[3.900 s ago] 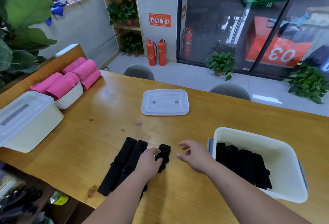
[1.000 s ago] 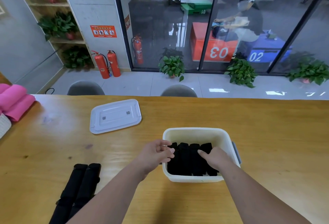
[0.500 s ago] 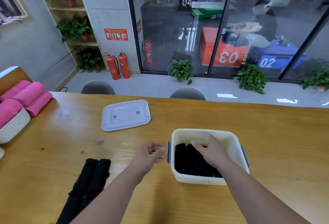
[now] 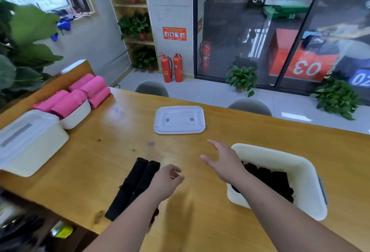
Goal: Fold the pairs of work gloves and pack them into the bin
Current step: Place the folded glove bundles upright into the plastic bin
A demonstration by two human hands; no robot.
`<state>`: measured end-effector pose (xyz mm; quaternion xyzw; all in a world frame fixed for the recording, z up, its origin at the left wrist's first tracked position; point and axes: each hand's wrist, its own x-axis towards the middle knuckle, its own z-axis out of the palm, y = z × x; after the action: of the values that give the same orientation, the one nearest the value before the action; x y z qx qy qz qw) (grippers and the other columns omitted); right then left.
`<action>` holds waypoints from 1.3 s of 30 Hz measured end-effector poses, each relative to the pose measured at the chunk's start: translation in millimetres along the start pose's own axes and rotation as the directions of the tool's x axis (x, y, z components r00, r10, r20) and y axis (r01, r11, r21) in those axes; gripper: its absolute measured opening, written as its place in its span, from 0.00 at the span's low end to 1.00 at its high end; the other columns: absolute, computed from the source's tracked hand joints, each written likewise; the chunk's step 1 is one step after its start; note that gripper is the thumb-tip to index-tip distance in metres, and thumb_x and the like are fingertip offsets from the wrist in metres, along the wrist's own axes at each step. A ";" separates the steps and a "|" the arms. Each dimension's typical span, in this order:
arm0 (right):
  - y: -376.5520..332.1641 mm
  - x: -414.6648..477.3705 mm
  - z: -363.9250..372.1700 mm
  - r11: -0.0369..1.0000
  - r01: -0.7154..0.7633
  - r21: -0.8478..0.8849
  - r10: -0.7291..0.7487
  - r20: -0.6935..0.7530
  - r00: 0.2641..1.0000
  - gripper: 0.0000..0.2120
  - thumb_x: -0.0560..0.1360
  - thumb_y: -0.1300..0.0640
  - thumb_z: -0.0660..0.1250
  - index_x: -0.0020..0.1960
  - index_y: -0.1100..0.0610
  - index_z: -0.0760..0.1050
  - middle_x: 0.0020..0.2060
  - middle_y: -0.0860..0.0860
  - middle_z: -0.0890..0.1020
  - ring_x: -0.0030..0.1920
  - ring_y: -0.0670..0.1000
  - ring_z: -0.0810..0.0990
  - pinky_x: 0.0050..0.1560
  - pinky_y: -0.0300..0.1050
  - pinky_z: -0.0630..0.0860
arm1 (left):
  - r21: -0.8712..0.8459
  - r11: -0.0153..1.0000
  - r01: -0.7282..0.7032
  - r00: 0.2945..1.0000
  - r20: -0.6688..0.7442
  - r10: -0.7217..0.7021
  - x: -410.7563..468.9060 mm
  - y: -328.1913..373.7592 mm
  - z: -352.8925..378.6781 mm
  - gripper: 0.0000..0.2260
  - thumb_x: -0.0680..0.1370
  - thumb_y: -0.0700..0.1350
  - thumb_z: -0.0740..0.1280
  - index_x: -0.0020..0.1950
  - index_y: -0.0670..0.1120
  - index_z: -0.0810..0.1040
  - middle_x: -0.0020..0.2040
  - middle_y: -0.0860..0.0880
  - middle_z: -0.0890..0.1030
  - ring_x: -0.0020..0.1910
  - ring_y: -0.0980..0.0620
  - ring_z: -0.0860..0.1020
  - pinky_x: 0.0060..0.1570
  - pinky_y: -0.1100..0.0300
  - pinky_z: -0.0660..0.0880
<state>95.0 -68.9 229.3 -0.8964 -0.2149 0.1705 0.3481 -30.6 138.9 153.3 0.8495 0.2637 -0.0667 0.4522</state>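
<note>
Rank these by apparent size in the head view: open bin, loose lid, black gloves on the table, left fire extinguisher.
1. Open bin: largest.
2-3. Loose lid and black gloves: about alike, gloves nearer and partly hidden, so unranked.
4. Left fire extinguisher: smallest.

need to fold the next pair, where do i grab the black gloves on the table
Probably the far ends of the black gloves, from above with the left hand beside them. They lie flat, side by side, those ends clear; the near ends are partly hidden under the forearm.
</note>
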 end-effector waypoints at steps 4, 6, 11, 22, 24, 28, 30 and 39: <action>-9.6 2.2 28.7 0.999 0.029 -0.039 -0.024 0.112 0.993 0.31 0.80 0.41 0.70 0.80 0.44 0.66 0.77 0.46 0.69 0.75 0.52 0.70 0.70 0.47 0.70 | 0.098 0.995 0.035 0.999 -0.031 -0.032 -9.1 -30.0 -12.7 0.13 0.81 0.56 0.71 0.64 0.54 0.78 0.55 0.58 0.82 0.52 0.60 0.80 0.44 0.67 0.74; -12.5 2.4 42.4 0.997 0.043 -0.061 -0.033 0.167 0.985 0.30 0.81 0.42 0.70 0.80 0.45 0.66 0.78 0.46 0.69 0.76 0.52 0.69 0.71 0.47 0.69 | 0.111 0.992 0.056 0.997 -0.053 -0.050 -14.5 -43.7 -17.8 0.14 0.82 0.56 0.70 0.65 0.54 0.77 0.56 0.58 0.81 0.53 0.60 0.79 0.45 0.67 0.73; -13.8 2.0 70.4 0.990 0.073 -0.117 -0.037 0.285 0.958 0.31 0.81 0.42 0.70 0.80 0.45 0.65 0.78 0.47 0.68 0.76 0.52 0.68 0.71 0.47 0.69 | 0.166 0.980 0.110 0.992 -0.085 -0.097 -28.8 -71.1 -24.5 0.14 0.82 0.55 0.70 0.66 0.53 0.77 0.57 0.57 0.81 0.55 0.58 0.79 0.53 0.63 0.75; -3.6 -15.5 107.6 0.956 0.118 -0.269 0.024 0.472 0.881 0.32 0.81 0.40 0.68 0.81 0.47 0.64 0.79 0.51 0.67 0.76 0.55 0.70 0.74 0.49 0.69 | 0.419 0.884 0.208 0.976 -0.145 -0.161 -53.3 -103.5 -5.3 0.20 0.82 0.43 0.70 0.75 0.52 0.75 0.70 0.51 0.70 0.59 0.51 0.76 0.59 0.58 0.77; 0.7 -18.4 110.6 0.952 0.114 -0.285 0.045 0.497 0.867 0.32 0.81 0.40 0.68 0.81 0.46 0.64 0.78 0.51 0.68 0.74 0.55 0.72 0.72 0.49 0.70 | 0.417 0.884 0.213 0.975 -0.153 -0.162 -53.9 -99.1 2.0 0.21 0.82 0.42 0.69 0.75 0.51 0.74 0.71 0.51 0.69 0.59 0.52 0.77 0.57 0.61 0.76; 6.8 -23.6 111.3 0.942 0.120 -0.315 0.066 0.522 0.850 0.31 0.81 0.40 0.68 0.81 0.47 0.65 0.76 0.50 0.69 0.72 0.54 0.74 0.70 0.48 0.72 | 0.368 0.904 0.216 0.972 -0.169 -0.163 -55.2 -93.3 13.8 0.21 0.82 0.41 0.69 0.75 0.52 0.75 0.71 0.52 0.70 0.59 0.52 0.79 0.58 0.59 0.78; 9.8 -25.8 110.4 0.938 0.128 -0.321 0.065 0.529 0.846 0.31 0.81 0.40 0.68 0.80 0.48 0.66 0.76 0.51 0.70 0.72 0.54 0.73 0.71 0.48 0.71 | 0.334 0.914 0.229 0.968 -0.175 -0.179 -54.8 -91.2 15.4 0.21 0.82 0.44 0.70 0.75 0.52 0.74 0.69 0.52 0.71 0.54 0.53 0.79 0.55 0.58 0.80; 13.4 -32.3 108.3 0.930 0.128 -0.345 0.083 0.535 0.841 0.29 0.82 0.40 0.67 0.80 0.47 0.66 0.77 0.51 0.70 0.74 0.54 0.72 0.73 0.50 0.70 | 0.231 0.879 0.417 0.906 -0.180 -0.382 -49.4 -86.3 18.6 0.20 0.79 0.52 0.75 0.67 0.47 0.74 0.53 0.50 0.79 0.49 0.50 0.79 0.52 0.54 0.83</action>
<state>21.9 -34.4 149.2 -0.8580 -0.3430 0.3686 0.1013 -114.2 143.8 96.6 0.8317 0.4509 -0.1381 0.2931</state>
